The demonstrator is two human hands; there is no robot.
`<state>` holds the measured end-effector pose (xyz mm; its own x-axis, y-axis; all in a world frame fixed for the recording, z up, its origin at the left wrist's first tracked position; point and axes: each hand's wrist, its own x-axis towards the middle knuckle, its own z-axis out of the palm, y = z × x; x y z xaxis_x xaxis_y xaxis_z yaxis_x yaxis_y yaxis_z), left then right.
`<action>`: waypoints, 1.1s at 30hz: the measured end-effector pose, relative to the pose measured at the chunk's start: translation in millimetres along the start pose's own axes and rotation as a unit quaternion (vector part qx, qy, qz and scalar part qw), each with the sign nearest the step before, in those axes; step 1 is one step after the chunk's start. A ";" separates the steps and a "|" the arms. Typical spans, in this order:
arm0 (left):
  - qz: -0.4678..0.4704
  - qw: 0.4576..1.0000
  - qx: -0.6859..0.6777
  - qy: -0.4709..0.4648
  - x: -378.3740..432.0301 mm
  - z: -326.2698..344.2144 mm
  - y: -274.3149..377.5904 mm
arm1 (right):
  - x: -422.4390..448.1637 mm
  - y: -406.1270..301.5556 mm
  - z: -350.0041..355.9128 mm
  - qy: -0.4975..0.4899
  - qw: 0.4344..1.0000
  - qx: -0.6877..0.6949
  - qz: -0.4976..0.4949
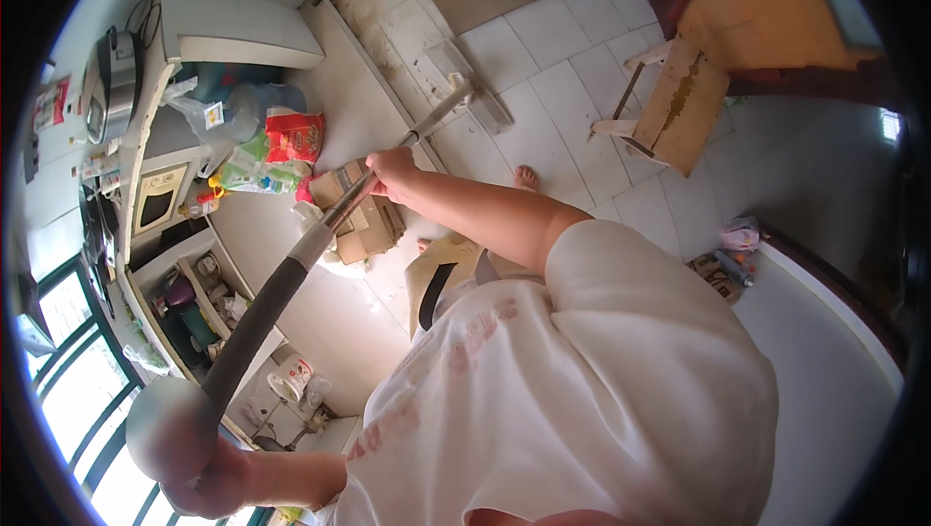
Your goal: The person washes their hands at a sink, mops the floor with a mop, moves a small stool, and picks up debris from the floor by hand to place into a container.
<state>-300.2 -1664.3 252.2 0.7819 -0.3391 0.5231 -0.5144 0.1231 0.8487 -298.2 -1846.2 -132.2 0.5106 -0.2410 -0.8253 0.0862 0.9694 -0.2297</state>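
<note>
A long mop handle (pixel 320 231), part bare metal and part dark grip, runs slantwise across the view. My right hand (pixel 393 173) is closed around its metal shaft about midway. At the lower left my left hand (pixel 218 482) holds the top end of the handle; a blurred round patch partly hides that end. The flat mop head (pixel 473 86), a grey rectangular plate, lies on the tiled floor (pixel 542 126) at the far end of the shaft. Brown dirt marks the tiles (pixel 393 39) beside it.
A worn wooden stool (pixel 669 108) stands right of the mop head. Near the shaft sits a cardboard box (pixel 367 224), with red and green bags (pixel 280 151) beyond it. An open-fronted kitchen counter (pixel 174 308) lines the left. My bare foot (pixel 526 178) is on the tiles.
</note>
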 end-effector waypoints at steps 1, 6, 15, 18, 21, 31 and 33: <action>-0.004 1.000 -0.027 0.006 4.5 5.7 -2.3 | -0.7 -11.7 -11.6 0.001 1.000 0.008 -0.007; -0.114 0.989 -0.055 -0.075 -10.1 68.8 -32.5 | 23.6 -74.8 -101.2 0.092 0.992 -0.004 -0.090; -0.007 0.926 -0.234 -0.296 -49.7 166.4 -72.7 | 23.7 -159.9 -204.5 0.106 0.988 0.028 -0.111; -0.025 0.962 -0.180 -0.206 -43.1 140.2 -62.7 | 21.6 -134.1 -169.1 0.081 0.993 -0.022 -0.084; -0.003 0.982 -0.145 -0.122 -28.2 110.0 -23.7 | 22.6 -80.6 -112.2 0.052 0.998 -0.035 -0.031; 0.039 0.997 0.018 -0.066 -30.7 97.0 27.4 | -52.2 -39.9 -37.5 -0.033 0.997 -0.070 0.030; 0.077 0.994 0.069 0.043 -27.3 90.6 23.6 | -40.2 -37.6 -40.4 -0.017 0.997 -0.077 0.012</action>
<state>-365.6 -1736.7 250.9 0.7140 -0.2449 0.6559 -0.6694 0.0356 0.7420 -356.5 -1874.8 -111.2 0.5403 -0.2139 -0.8138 -0.0572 0.9556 -0.2892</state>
